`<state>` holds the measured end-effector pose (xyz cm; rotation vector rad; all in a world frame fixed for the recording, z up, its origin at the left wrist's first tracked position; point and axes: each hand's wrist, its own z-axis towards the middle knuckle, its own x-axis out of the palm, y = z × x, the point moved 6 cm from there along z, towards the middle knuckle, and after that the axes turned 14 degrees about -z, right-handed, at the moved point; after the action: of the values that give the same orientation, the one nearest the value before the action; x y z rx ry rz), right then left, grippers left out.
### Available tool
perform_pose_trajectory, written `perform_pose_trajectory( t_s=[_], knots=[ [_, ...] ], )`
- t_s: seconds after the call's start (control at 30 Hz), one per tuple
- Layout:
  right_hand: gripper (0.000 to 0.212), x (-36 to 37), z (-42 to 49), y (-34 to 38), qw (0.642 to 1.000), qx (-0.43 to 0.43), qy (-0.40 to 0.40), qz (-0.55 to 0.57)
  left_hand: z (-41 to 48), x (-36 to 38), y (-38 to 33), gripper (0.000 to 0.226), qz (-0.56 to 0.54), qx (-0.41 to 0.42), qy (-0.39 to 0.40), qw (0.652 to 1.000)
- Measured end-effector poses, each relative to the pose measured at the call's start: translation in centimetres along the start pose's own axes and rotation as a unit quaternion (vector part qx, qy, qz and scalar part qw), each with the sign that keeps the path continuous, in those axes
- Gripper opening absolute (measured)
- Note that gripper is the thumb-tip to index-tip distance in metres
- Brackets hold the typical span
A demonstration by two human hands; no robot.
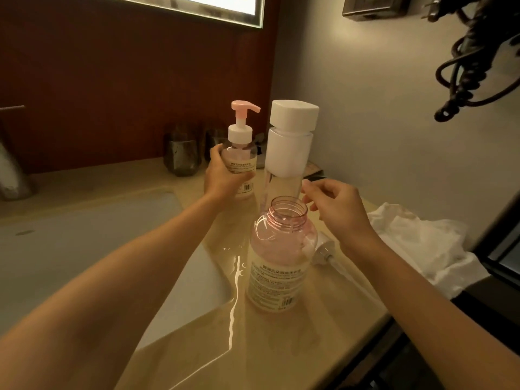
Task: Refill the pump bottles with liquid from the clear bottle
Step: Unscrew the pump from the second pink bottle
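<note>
A pink-tinted pump bottle [278,266] stands on the beige counter [281,347] with its neck open and no pump on it. Its removed pump head [326,251] lies on the counter to the right of it. Behind it stands a tall clear bottle [287,153] with a white cap and a white upper label. My right hand [334,209] hovers just right of the open neck, fingers apart, holding nothing. At the back, my left hand [222,175] is wrapped around a second pump bottle [240,153], which has a pink and white pump fitted.
A white sink basin [84,249] lies left of the bottles. Two dark glasses [183,153] stand by the back wall. A crumpled white cloth [416,243] lies at the right. A black coiled cord [472,66] hangs on the right wall.
</note>
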<state>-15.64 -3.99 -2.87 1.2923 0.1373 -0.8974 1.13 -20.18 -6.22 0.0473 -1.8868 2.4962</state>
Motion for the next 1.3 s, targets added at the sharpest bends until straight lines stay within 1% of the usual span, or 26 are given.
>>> perform_pose_trajectory(
  t_s=[0.13, 0.33, 0.57, 0.63, 0.73, 0.9, 1.0, 1.17, 1.3],
  knots=[
    [0.021, -0.5, -0.6, 0.4, 1.000, -0.008, -0.005, -0.002, -0.9, -0.5, -0.4, 0.091, 0.008, 0.013, -0.002, 1.000],
    [0.019, -3.0, -2.8, 3.2, 0.998, -0.044, -0.030, -0.020, -5.5, -3.0, -2.7, 0.090, -0.009, 0.022, -0.003, 1.000],
    [0.020, -6.7, -8.3, 7.6, 0.987, -0.095, -0.124, -0.037, -13.8, -8.2, -6.4, 0.086, -0.011, 0.031, 0.005, 0.999],
    [0.022, -6.3, -10.4, 8.9, 0.988, -0.105, -0.113, -0.015, -16.5, -9.8, -7.3, 0.083, -0.008, 0.035, 0.014, 0.999],
    [0.029, -4.2, -13.7, 10.8, 0.991, -0.117, -0.067, 0.017, -20.7, -12.0, -8.7, 0.081, -0.004, 0.045, 0.020, 0.999],
    [0.046, -0.3, -17.4, 13.6, 0.985, -0.164, -0.016, -0.049, -25.9, -14.0, -9.6, 0.077, -0.024, 0.046, 0.033, 0.998],
    [0.059, 1.6, -18.6, 14.8, 0.982, -0.182, 0.010, -0.053, -27.9, -14.7, -9.6, 0.078, -0.013, 0.044, 0.050, 0.998],
    [0.070, 3.2, -19.5, 16.6, 0.980, -0.195, 0.016, -0.043, -29.5, -15.1, -9.1, 0.082, 0.005, 0.044, 0.053, 0.998],
    [0.069, 3.9, -19.6, 17.0, 0.979, -0.195, 0.017, -0.054, -29.8, -15.4, -8.5, 0.082, 0.012, 0.045, 0.048, 0.998]
  ],
)
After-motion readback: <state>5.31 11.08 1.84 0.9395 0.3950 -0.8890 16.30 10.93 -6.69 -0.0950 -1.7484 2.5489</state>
